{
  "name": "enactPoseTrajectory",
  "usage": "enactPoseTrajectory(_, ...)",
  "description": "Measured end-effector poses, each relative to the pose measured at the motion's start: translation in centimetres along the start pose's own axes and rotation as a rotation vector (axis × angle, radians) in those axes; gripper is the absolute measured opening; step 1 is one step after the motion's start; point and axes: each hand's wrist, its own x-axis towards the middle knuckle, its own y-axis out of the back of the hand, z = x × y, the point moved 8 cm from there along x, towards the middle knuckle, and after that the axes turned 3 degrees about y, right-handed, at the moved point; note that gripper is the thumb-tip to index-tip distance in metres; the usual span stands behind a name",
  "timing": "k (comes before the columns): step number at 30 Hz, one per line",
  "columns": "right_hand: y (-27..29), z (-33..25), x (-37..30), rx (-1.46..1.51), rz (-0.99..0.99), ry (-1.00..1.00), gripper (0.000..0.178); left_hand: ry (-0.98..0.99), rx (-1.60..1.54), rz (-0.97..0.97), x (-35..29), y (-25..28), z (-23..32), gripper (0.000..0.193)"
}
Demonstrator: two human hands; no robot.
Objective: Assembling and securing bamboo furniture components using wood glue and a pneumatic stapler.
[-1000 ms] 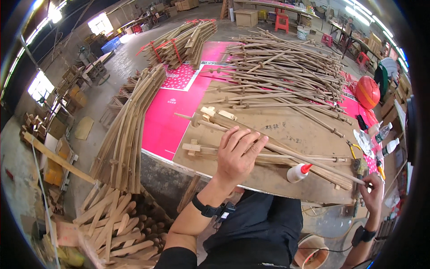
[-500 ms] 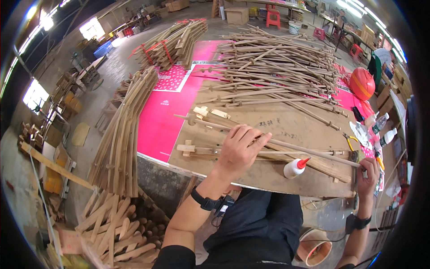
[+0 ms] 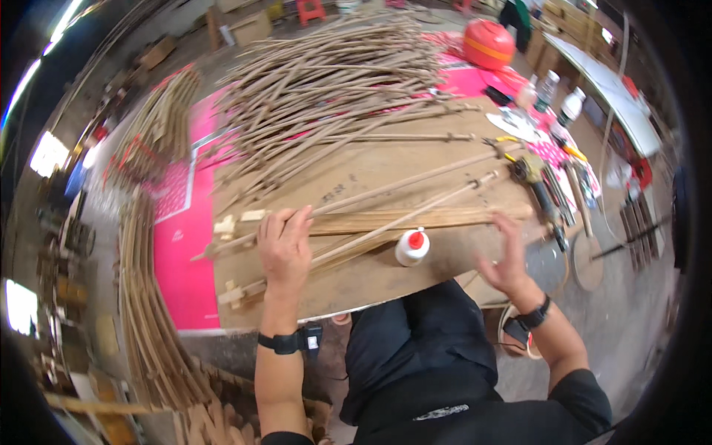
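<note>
My left hand (image 3: 284, 248) is closed around a long thin wooden rod (image 3: 400, 183) near its left end. The rod slants across the brown board on the table, its far end by the pliers. My right hand (image 3: 507, 256) is raised above the front right of the board, fingers apart, holding nothing. A second rod (image 3: 423, 216) lies nearer me, beside flat wooden strips (image 3: 360, 222). Its left end meets a small wooden crosspiece (image 3: 232, 294). Between my hands stands a white squeeze bottle (image 3: 410, 248) with a red cap.
A large heap of rods (image 3: 326, 89) covers the table's far side. Long strips (image 3: 148, 297) lean at the left edge, near a tied bundle (image 3: 159, 122). At the right lie a power tool (image 3: 535, 180), yellow-handled pliers (image 3: 506, 141) and a hammer (image 3: 581, 196); a red helmet (image 3: 488, 44) sits behind.
My right hand has let go of the rod's right end and moved left, opening. The rod has been set down on the board, with my left hand still on it. The view has turned right.
</note>
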Motion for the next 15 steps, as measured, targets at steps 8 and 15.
enactPoseTrajectory(8,-9.9,-4.1,0.1,0.43,-0.252,-0.138,0.088,-0.019,-0.1,-0.364,-1.3,-6.9,0.7,0.021)
enactPoseTrajectory(15,-11.7,-4.2,0.9,0.33,-0.229,-0.209,0.069,0.058,-0.165,-0.554,-1.8,-11.0,-1.0,0.02)
